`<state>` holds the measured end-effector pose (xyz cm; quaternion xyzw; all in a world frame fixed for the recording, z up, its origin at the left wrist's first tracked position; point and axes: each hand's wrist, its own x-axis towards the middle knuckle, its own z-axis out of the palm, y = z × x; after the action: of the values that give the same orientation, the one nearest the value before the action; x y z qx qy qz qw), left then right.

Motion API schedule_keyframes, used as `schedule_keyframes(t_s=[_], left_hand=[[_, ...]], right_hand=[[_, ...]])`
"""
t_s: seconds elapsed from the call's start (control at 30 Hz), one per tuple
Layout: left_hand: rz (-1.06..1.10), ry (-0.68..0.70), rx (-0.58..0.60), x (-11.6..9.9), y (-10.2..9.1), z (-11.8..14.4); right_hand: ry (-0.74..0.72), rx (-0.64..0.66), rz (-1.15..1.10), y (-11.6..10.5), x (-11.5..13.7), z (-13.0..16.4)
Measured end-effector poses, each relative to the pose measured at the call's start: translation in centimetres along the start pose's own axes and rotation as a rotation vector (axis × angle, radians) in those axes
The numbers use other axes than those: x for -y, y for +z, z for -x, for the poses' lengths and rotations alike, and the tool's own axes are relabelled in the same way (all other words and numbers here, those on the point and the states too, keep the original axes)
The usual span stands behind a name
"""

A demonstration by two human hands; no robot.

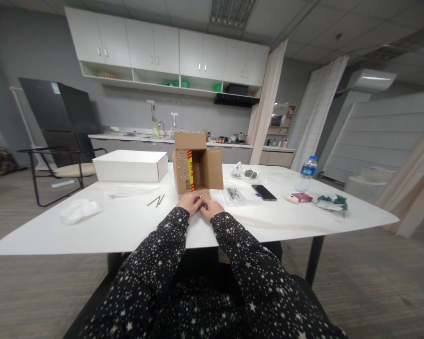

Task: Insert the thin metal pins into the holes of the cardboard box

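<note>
An open cardboard box (214, 168) stands on its side on the white table, its opening facing me and its flaps spread. Yellow-and-red tape runs down its left flap, which is dotted with small round spots. My left hand (190, 203) and my right hand (212, 209) meet at the box's lower front flap (205, 193), fingers curled and fingertips close together. Between them is something small and dark, too hidden to name. A clear plastic packet (235, 196) with dark slender items inside lies just right of my right hand.
On the left of the table (123, 235) are a white box (127, 167), crumpled white material (79, 210) and several metal screws or nails (159, 201). To the right lie a phone (264, 192), a white device (245, 173), a red packet (301, 197), a water bottle (306, 173) and green crumpled wrapping (334, 203).
</note>
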<state>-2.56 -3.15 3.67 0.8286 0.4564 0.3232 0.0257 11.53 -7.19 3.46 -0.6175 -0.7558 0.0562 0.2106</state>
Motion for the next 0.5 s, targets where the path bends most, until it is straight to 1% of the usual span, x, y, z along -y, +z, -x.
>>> schedule_keyframes(t_s=[0.13, 0.5], left_hand=[[0.011, 0.009, 0.027, -0.04, 0.05, 0.01], [0.008, 0.007, 0.028, 0.13, 0.17, 0.02]], right_hand=[[0.013, 0.015, 0.007, 0.15, -0.11, -0.16], [-0.003, 0.006, 0.009, 0.10, -0.06, 0.01]])
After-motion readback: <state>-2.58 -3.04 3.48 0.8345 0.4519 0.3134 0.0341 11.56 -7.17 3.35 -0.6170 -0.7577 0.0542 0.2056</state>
